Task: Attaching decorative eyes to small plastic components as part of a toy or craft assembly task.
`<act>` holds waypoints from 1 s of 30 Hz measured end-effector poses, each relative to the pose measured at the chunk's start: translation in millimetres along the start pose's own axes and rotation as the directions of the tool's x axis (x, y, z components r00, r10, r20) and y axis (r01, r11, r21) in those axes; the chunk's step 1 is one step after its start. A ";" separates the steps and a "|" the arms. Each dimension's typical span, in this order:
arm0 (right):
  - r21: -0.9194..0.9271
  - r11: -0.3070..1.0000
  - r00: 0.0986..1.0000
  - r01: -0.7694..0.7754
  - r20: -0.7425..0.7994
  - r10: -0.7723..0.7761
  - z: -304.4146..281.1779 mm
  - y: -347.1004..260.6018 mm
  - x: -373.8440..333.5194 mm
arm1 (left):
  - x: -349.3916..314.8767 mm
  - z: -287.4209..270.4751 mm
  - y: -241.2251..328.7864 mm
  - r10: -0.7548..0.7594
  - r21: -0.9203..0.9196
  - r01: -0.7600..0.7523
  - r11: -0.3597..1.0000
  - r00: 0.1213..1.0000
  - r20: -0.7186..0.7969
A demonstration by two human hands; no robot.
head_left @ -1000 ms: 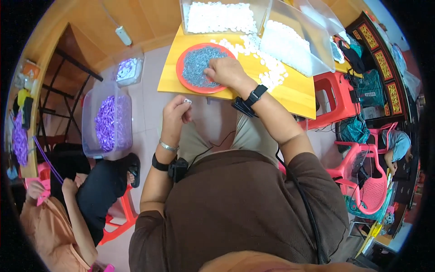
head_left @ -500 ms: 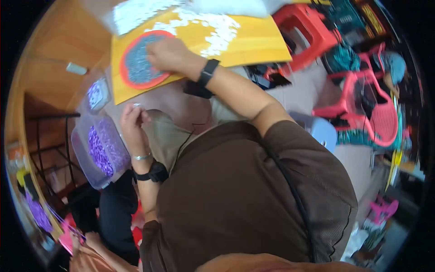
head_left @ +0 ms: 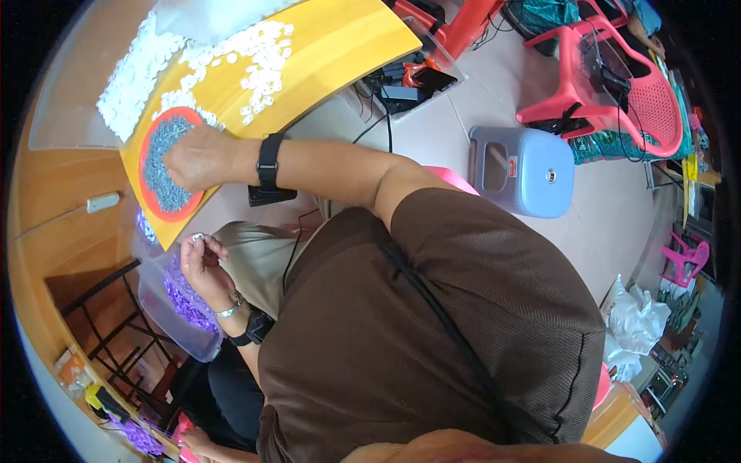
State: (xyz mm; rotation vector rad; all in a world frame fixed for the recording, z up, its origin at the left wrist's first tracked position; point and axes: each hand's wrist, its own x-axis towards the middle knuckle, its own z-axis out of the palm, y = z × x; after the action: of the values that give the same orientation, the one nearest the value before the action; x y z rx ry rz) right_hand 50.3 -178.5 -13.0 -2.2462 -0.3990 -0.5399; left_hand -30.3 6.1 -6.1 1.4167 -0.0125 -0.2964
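My right hand [head_left: 202,158] is over a round red tray [head_left: 188,207] filled with small grey metal pieces [head_left: 166,187], perhaps screws. Its fingers are curled down at the pile, and what they hold, if anything, is hidden. Below the yellow board's near edge, my left hand [head_left: 202,270] pinches a small white piece [head_left: 198,237] between thumb and fingertips. Many small white pieces [head_left: 262,73] lie scattered on the yellow board [head_left: 340,50], with a denser heap [head_left: 139,77] of them at its far left.
A clear plastic bin [head_left: 174,328] holding purple pieces [head_left: 185,305] stands left of my knees. To the right are a blue-grey stool [head_left: 549,174] and a red plastic chair [head_left: 575,85]. Another person's arm [head_left: 204,446] shows at the lower left.
The view has turned, so the board and tray appear farther left. My right hand stays at the tray's metal pieces, and my left hand stays beside the board's near edge.
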 end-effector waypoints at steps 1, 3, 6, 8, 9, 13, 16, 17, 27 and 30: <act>0.004 1.000 1.000 -0.004 -0.003 0.004 4.7 2.8 -0.3 | 0.7 1.3 -0.4 -0.003 0.006 0.003 1.000 1.000 0.001; 0.002 1.000 0.999 0.013 -0.041 -0.013 12.4 7.4 2.1 | 4.2 2.8 0.0 0.014 0.027 -0.014 1.000 1.000 0.001; 0.026 0.999 0.997 0.041 -0.061 -0.039 16.1 8.4 3.4 | 2.9 8.5 1.1 0.020 0.031 -0.019 0.999 1.000 -0.008; 0.045 0.998 0.996 0.052 -0.073 -0.048 15.4 7.3 3.5 | 0.5 8.2 0.0 0.011 0.034 -0.011 0.999 1.000 0.000; 0.061 0.996 0.995 0.058 -0.085 -0.053 13.4 6.9 3.6 | 0.2 8.5 -0.8 0.002 0.031 -0.002 1.000 1.000 -0.002; 0.112 0.993 0.996 0.029 -0.089 -0.019 3.1 1.9 3.2 | -0.4 4.2 -3.4 0.017 0.023 -0.017 1.000 1.000 0.002; 0.140 0.990 0.994 0.008 -0.105 0.006 2.6 2.4 3.2 | -1.3 6.3 -2.0 0.008 0.018 -0.008 1.000 1.000 0.000; 0.135 0.991 0.995 -0.005 -0.096 0.018 2.2 2.0 3.5 | -1.6 5.8 -2.2 0.010 0.016 -0.010 1.000 1.000 -0.001; 0.085 0.995 0.996 0.055 -0.068 -0.050 4.6 2.1 12.1 | -9.7 -0.4 -0.1 0.011 -0.036 -0.013 0.999 0.998 -0.061; -0.045 0.982 0.980 0.185 -0.069 -0.188 19.0 28.7 11.1 | -11.0 10.6 4.1 -0.020 0.046 0.027 0.999 0.988 -0.154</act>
State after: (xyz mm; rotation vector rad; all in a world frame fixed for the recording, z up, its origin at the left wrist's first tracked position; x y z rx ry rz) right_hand 77.4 -181.6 -36.8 -2.2311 -0.5700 -0.7313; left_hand -42.0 -1.3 1.5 1.4847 0.1245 -0.2068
